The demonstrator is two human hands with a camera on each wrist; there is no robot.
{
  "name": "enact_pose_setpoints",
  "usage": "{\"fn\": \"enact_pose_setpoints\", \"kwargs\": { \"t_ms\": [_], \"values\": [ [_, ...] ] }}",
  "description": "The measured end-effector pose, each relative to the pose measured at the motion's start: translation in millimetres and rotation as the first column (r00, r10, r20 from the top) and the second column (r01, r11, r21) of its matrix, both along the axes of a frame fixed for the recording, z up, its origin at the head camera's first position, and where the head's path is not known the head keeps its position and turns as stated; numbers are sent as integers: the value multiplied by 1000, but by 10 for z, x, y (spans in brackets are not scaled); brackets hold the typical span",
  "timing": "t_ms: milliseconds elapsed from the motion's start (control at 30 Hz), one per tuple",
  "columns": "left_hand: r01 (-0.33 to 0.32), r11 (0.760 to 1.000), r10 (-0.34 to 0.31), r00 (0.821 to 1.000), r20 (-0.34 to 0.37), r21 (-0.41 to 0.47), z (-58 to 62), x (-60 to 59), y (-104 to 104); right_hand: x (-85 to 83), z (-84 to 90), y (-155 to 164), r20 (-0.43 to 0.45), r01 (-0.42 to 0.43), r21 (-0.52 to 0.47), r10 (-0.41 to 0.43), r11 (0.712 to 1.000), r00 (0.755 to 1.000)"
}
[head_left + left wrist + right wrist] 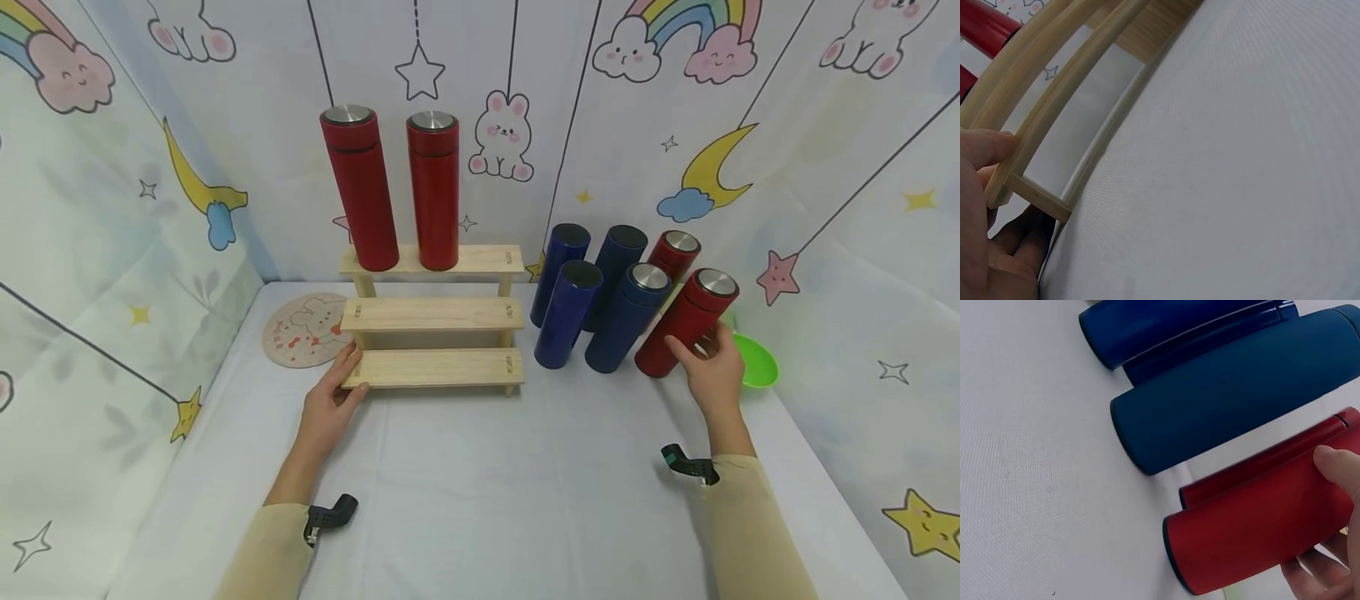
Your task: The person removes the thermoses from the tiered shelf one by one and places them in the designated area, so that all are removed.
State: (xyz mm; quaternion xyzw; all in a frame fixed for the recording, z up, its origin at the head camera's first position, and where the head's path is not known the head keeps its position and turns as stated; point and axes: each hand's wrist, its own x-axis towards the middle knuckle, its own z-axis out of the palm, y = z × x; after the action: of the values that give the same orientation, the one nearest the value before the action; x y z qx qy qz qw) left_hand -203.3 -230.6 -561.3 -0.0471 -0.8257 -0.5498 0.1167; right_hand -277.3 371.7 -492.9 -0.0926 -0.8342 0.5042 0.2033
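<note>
The right hand (712, 367) curls round a red flask (686, 323) standing upright on the tabletop (480, 467), lid up, beside blue flasks (600, 300). The left hand (330, 404) grips the rack's (435, 367) bottom step.

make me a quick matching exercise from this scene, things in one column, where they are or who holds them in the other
Things:
1. two red flasks
2. front red flask
3. green dish
4. round mat

Places:
A. left of the wooden rack
B. gripped by the right hand
C. top step of the rack
D. behind the right hand

Pairs: 1-C, 2-B, 3-D, 4-A
</note>
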Motion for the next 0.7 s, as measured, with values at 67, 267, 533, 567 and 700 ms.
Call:
{"fn": "enact_pose_setpoints", "kwargs": {
  "t_ms": [67,267,533,567,700],
  "values": [
    [0,1000,0,1000,0,-3,0,-2,-2,-3,0,-2,5,2,-1,-2,1000,1000],
    [1,1000,-1,1000,2,-10,2,-10,-5,4,33,-4,42,7,30,-8,1000,999],
    [-1,1000,1,1000,7,-11,2,1,-5,6,357,-26,10,-20,46,20,999,1000],
    [-2,1000,2,1000,5,-15,-2,1,-8,7,426,-29,-7,-17,49,18,999,1000],
    [-2,1000,2,1000,4,-22,-14,-3,-17,10,738,-47,-70,-7,73,12,997,997]
  ]
}}
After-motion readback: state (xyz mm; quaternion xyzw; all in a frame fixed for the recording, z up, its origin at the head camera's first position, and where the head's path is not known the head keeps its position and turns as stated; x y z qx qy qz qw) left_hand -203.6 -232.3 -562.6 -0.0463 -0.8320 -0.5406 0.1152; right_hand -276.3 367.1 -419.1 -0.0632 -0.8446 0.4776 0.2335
